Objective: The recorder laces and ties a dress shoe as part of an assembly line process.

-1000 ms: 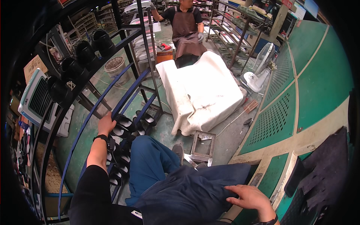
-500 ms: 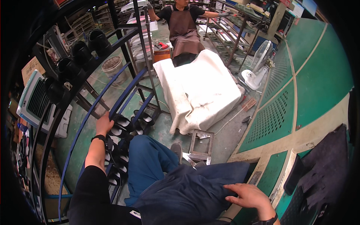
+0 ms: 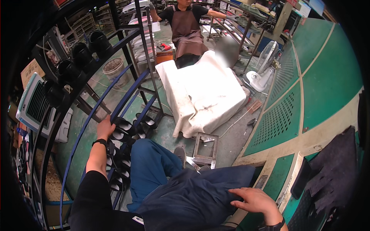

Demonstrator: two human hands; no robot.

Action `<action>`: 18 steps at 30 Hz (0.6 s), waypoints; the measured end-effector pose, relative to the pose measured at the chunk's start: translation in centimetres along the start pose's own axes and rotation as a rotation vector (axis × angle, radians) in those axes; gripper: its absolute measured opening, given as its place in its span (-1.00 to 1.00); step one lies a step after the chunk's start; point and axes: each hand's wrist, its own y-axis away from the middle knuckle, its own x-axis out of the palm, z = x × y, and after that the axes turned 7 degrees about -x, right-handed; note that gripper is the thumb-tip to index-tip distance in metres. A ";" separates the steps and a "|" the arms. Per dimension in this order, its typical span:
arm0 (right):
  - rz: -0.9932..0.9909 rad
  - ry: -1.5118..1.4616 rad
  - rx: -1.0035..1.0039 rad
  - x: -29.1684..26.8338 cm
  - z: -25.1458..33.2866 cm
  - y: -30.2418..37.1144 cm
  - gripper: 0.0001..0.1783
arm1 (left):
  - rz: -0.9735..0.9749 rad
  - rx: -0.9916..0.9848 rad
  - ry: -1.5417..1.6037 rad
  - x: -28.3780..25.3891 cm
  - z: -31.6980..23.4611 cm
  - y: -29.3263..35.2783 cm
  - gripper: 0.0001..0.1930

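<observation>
Shoe rack (image 3: 131, 93), blue and black metal, occupies the left side of the frame; long axis diagonal, rails running from lower left toward upper centre, lines bowed by the lens. Black uprights (image 3: 142, 32) lean slightly at upper centre-left. Left hand (image 3: 105, 126) on a blue rail (image 3: 140, 82), left of centre; fingers bent over it, undersides hidden, so cannot tell whether they close fully round. Right hand (image 3: 254, 201), lower right, rests on dark blue apron (image 3: 192, 192); fingers extended, thumb apart, nothing held. Edges: rack's far end stands near a white cloth cover (image 3: 200, 96) draped over a block, with a narrow strip of green floor (image 3: 165, 125) between. Grey floor (image 3: 236, 140) continues right of the cover, up to a green cabinet (image 3: 327, 81) along the right side. On the inner flank, blue trouser leg (image 3: 150, 161) sits close against black shoes (image 3: 122, 124) with pale insoles on the low tier; more black footwear (image 3: 100, 43) on the upper tier. In the way: square metal frame (image 3: 206, 157) below the cover, by the foot. Around: bucket (image 3: 113, 69) past the rails, air cooler (image 3: 38, 106) far left, co-worker (image 3: 187, 25) in brown apron at upper centre, white fan (image 3: 257, 81) upper right.
</observation>
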 end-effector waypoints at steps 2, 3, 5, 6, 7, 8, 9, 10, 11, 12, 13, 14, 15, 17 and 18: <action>0.002 0.001 0.005 0.1 -0.1 0.0 -0.39 | -0.002 0.006 0.003 -0.1 -0.2 0.1 -0.48; 0.001 0.001 0.007 0.1 -0.2 0.0 -0.39 | -0.004 0.011 0.005 -0.1 -0.4 0.1 -0.47; -0.012 0.002 -0.007 0.1 -0.1 0.1 -0.39 | -0.001 0.007 0.001 -0.1 -0.4 0.1 -0.47; -0.012 0.002 -0.005 0.1 -0.1 0.1 -0.39 | 0.001 0.002 -0.003 -0.1 -0.4 0.1 -0.47; -0.006 0.005 -0.005 0.0 0.0 0.1 -0.39 | 0.001 0.002 -0.004 -0.1 -0.2 0.0 -0.47; -0.001 0.009 -0.004 0.0 0.0 0.0 -0.39 | 0.001 0.002 -0.006 0.0 -0.1 0.0 -0.46; -0.001 0.008 -0.005 0.0 0.0 0.0 -0.39 | 0.001 0.001 -0.008 0.0 0.1 0.0 -0.45; 0.001 0.008 -0.001 -0.1 0.1 0.0 -0.40 | 0.002 0.003 -0.007 0.0 -0.1 0.0 -0.45; 0.002 0.008 0.003 -0.1 0.1 0.0 -0.40 | 0.007 0.005 0.000 -0.2 -0.3 0.1 -0.45; 0.002 0.007 0.005 -0.1 0.1 0.0 -0.40 | 0.012 0.008 0.007 -0.3 -0.5 0.1 -0.44; -0.002 0.005 0.000 -0.1 0.0 0.0 -0.40 | 0.011 0.007 0.006 -0.2 -0.4 0.1 -0.44; -0.007 0.003 -0.005 0.0 0.0 0.0 -0.40 | 0.007 0.002 0.002 -0.2 -0.3 0.1 -0.45; -0.007 0.003 -0.006 0.0 -0.1 0.1 -0.40 | 0.002 -0.004 -0.003 -0.1 -0.2 0.1 -0.45; -0.021 0.012 -0.013 0.3 -0.2 0.1 -0.40 | -0.005 -0.001 0.001 -0.1 -0.2 0.1 -0.45; -0.021 0.011 -0.012 0.3 -0.2 0.1 -0.40 | -0.012 0.001 0.006 -0.1 -0.2 0.1 -0.45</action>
